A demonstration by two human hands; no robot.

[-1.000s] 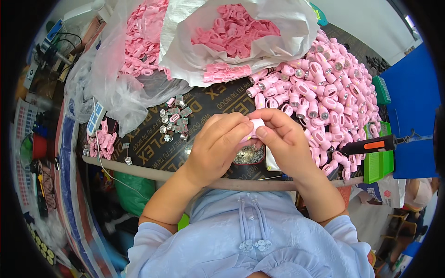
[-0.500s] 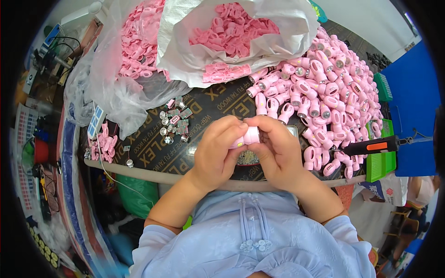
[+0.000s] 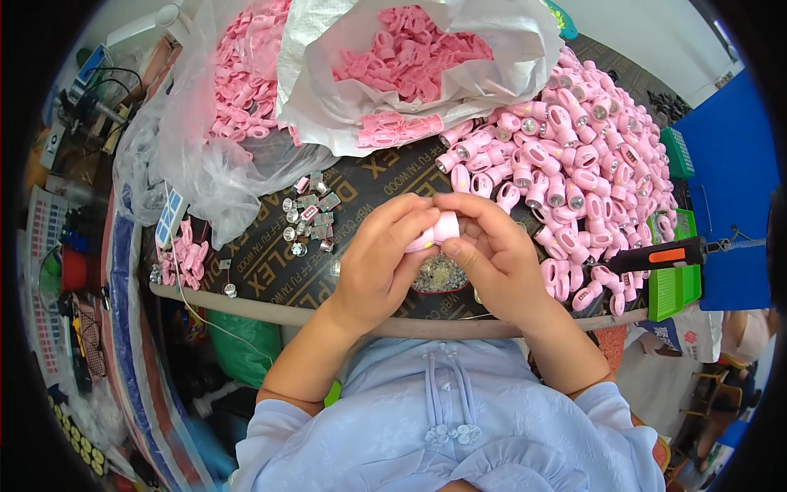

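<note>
Between my two hands, over the table's near edge, is a small pink flashlight (image 3: 443, 229). My left hand (image 3: 370, 266) closes around its handle end, so that part is mostly hidden. With thumb and curled fingers, my right hand (image 3: 502, 266) holds the wide head end. Just under the flashlight, a dish of tiny metal parts (image 3: 441, 275) shows between my wrists. A large heap of pink flashlights (image 3: 586, 180) lies beyond and beside my right hand. Left of my left hand sit several small circuit boards with round silver reflectors (image 3: 310, 211).
At the back stand a white sack of pink shells (image 3: 410, 53) and a clear bag of pink parts (image 3: 246, 74). An electric screwdriver (image 3: 656, 257) hangs at the right by a green basket (image 3: 676, 279). Pink pieces (image 3: 185, 261) lie at the far left of the dark tabletop (image 3: 361, 176).
The flashlight has tilted, its head end rising slightly. My hands have shifted a little, and more of the dish below shows. Both hands stay on the flashlight.
</note>
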